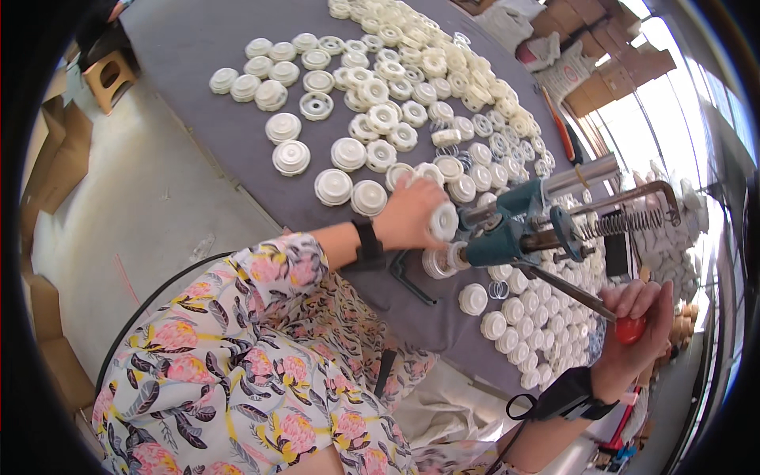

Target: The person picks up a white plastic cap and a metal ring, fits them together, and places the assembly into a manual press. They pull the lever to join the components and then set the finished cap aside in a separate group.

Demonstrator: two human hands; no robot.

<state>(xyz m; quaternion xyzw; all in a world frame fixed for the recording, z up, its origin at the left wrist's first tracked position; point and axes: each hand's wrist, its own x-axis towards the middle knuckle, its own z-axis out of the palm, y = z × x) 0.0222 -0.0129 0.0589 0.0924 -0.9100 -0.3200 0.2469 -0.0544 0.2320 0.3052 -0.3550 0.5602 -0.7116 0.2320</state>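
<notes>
My left hand (408, 212) is closed on a round white plastic part (443, 222), holding it beside the head of a green hand press (507, 229). Its fingers also reach over a white piece (430, 175) among the others, and whether they touch it I cannot tell. My right hand (640, 317) is wrapped around the red ball knob (630, 329) at the end of the press lever (571, 293). Below the press head sits a pale, partly see-through round part (438, 263). Several capped white round parts (332, 187) stand to the left of my left hand.
A grey-covered table (214, 127) carries many white parts, with a heap (427, 59) at the far side and rows (522, 324) right of the press. Loose wire springs (498, 290) lie among them. An orange-handled tool (560, 127) rests near the far right edge. A stool (108, 81) stands left.
</notes>
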